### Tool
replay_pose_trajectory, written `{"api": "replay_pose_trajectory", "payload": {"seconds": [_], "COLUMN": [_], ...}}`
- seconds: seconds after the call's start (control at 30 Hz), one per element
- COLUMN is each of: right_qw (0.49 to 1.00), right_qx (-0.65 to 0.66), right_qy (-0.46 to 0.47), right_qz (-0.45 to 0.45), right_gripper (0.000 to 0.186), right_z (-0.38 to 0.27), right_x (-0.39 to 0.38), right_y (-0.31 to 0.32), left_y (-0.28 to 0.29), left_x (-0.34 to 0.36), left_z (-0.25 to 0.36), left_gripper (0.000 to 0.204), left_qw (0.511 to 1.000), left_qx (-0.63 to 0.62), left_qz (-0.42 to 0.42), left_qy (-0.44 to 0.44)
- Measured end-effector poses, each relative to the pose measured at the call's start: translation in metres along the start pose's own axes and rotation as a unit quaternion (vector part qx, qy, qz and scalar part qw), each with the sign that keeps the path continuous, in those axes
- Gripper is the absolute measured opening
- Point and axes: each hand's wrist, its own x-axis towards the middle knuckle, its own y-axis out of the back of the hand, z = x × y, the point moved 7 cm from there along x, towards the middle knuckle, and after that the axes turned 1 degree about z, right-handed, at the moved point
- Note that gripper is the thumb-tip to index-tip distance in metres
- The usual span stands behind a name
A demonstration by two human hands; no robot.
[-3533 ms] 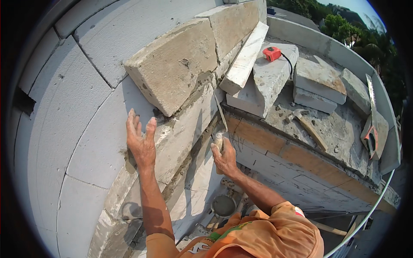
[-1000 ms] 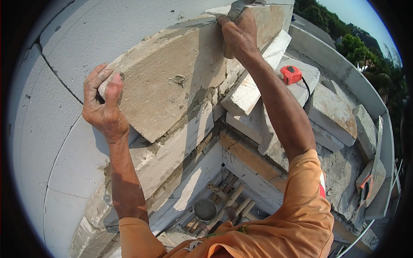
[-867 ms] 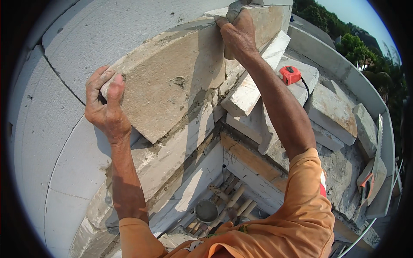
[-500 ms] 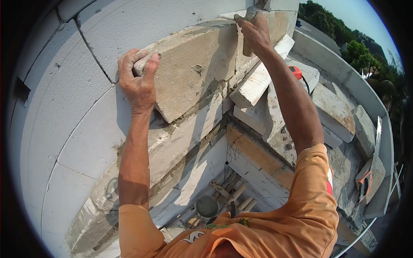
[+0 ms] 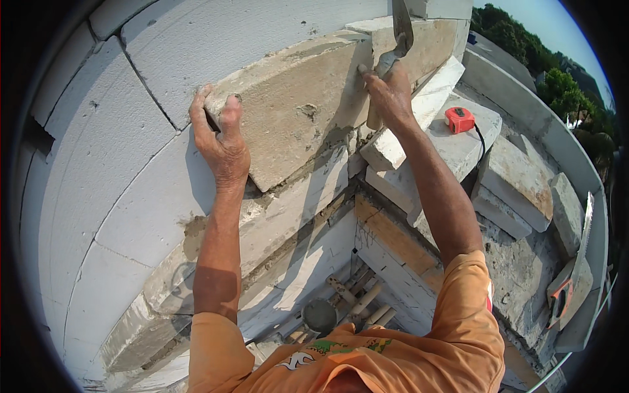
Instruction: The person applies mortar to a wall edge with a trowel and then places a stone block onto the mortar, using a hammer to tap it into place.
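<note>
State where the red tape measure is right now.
In the head view, the red tape measure lies in the upper right, on a pale block, to the right of the person's right hand.

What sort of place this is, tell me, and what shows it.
Likely an outdoor building site: a bare block wall, a trowel in the right hand, and a handsaw among loose blocks.

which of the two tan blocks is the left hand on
The nearer tan block: the left hand is at its left end. The other tan block sits farther right.
</note>
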Motion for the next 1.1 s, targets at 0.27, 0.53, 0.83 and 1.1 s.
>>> {"api": "replay_pose_trajectory", "payload": {"seconds": [0.27,0.53,0.83,1.1], "right_qw": [0.995,0.996,0.957,0.859], "right_qx": [-0.07,-0.07,0.086,0.206], "right_qy": [-0.065,-0.062,-0.264,-0.443], "right_qz": [-0.004,0.0,-0.091,-0.155], "right_gripper": [0.044,0.043,0.039,0.033], "right_z": [-0.002,-0.003,-0.034,0.042], "right_x": [-0.005,-0.002,-0.184,-0.329], "right_y": [0.0,0.007,0.026,-0.017], "left_y": [0.0,-0.001,0.003,-0.004], "left_x": [-0.005,-0.006,-0.036,-0.045], "left_z": [0.011,-0.001,-0.021,-0.02], "left_gripper": [0.064,0.065,0.103,0.091], "left_qw": [0.999,0.999,0.996,0.993], "left_qx": [-0.025,-0.038,-0.055,-0.105], "left_qz": [0.015,0.007,-0.061,-0.039], "left_qy": [0.018,0.002,0.018,0.035]}}
